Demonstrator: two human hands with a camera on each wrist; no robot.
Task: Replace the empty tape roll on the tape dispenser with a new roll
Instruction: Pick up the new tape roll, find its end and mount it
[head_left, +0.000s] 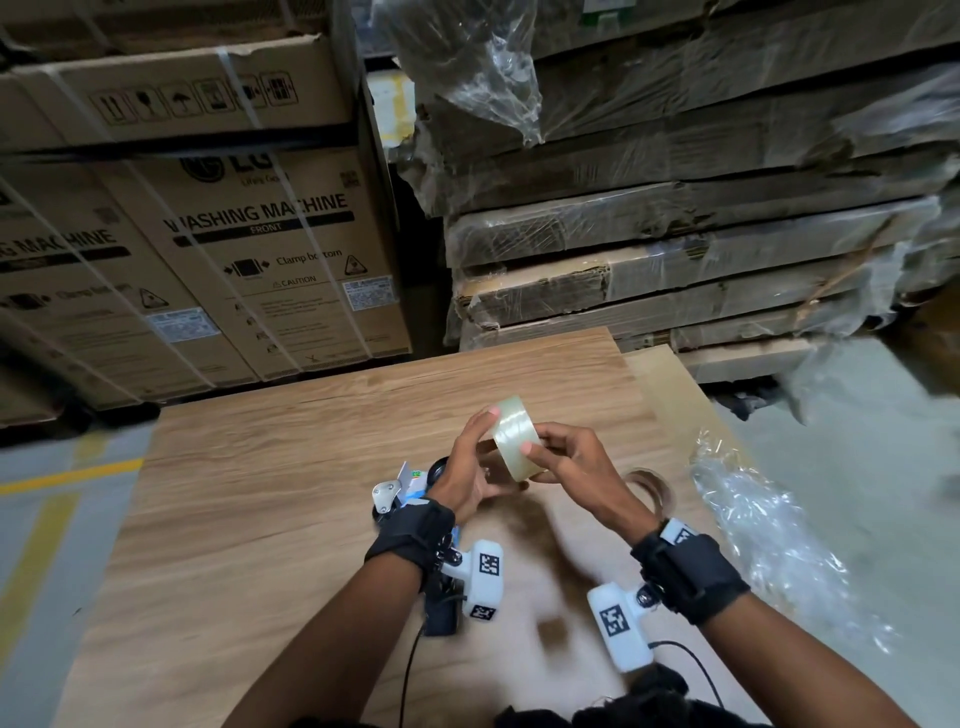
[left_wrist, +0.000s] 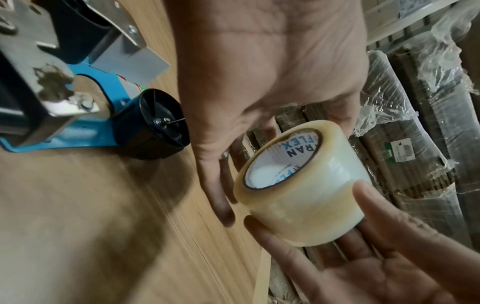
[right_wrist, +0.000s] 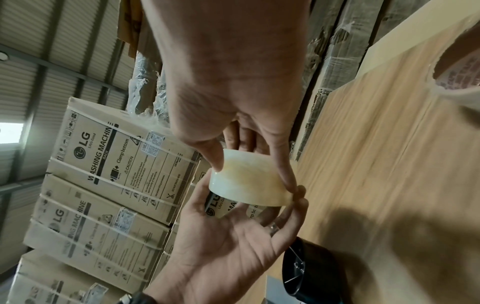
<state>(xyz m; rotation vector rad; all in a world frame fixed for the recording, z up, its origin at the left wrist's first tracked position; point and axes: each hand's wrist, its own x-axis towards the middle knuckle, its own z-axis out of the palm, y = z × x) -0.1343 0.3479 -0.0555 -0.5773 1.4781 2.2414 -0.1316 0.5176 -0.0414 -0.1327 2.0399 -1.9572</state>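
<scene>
A new roll of clear tape (head_left: 516, 436) is held up over the wooden table (head_left: 291, 499) between both hands. My left hand (head_left: 470, 465) spans it, thumb on one rim and fingers on the other. My right hand (head_left: 563, 454) pinches its outer face between thumb and fingers. The left wrist view shows the roll (left_wrist: 306, 185) with its white printed core facing the camera. The blue tape dispenser (left_wrist: 85, 115) lies on the table under my left wrist, its black hub (left_wrist: 161, 127) bare. The right wrist view shows the roll (right_wrist: 246, 179) and the hub (right_wrist: 306, 271).
An empty brown tape core (head_left: 649, 483) lies on the table right of my hands. Crumpled clear plastic wrap (head_left: 758, 525) sits at the table's right edge. Stacked washing machine boxes (head_left: 249, 270) and wrapped flat cartons (head_left: 675, 234) stand behind the table.
</scene>
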